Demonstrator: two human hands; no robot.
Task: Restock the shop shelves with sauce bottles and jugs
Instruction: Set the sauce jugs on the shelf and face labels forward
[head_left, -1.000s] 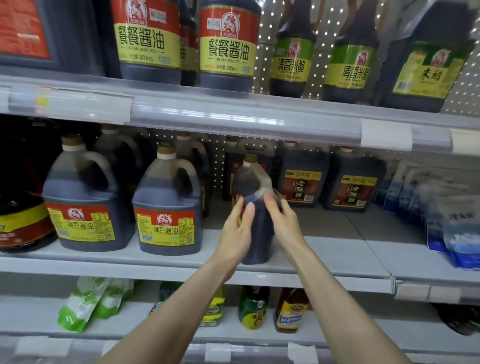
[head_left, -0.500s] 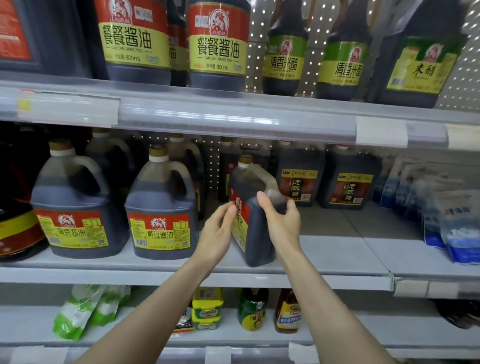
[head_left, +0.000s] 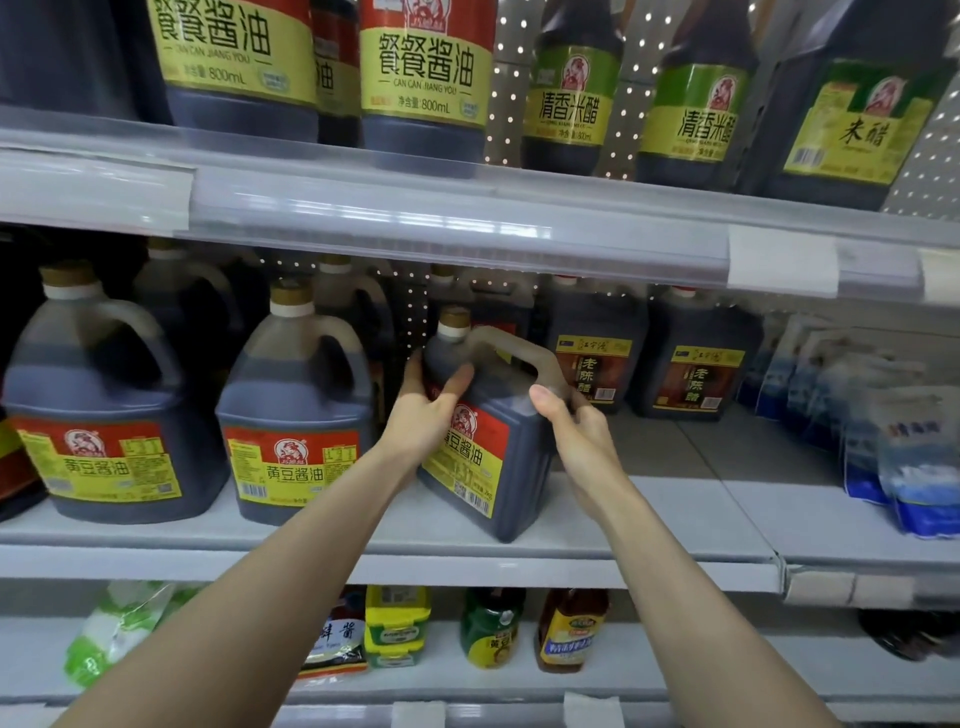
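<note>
On the middle shelf (head_left: 675, 525), a jug (head_left: 493, 467) of dark sauce is sitting beside matching jugs (head_left: 296, 405); the left hand (head_left: 423, 421) is gripping its shoulder, the right hand (head_left: 579, 441) its handle.

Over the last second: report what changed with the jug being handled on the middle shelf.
The soy sauce jug turned on the middle shelf: its narrow edge faced out before, and now its red-and-yellow label shows. The left grip climbed from the jug's side to its shoulder below the cap. The right grip kept hold at the handle's base. The two matching jugs to its left stayed put.
</note>
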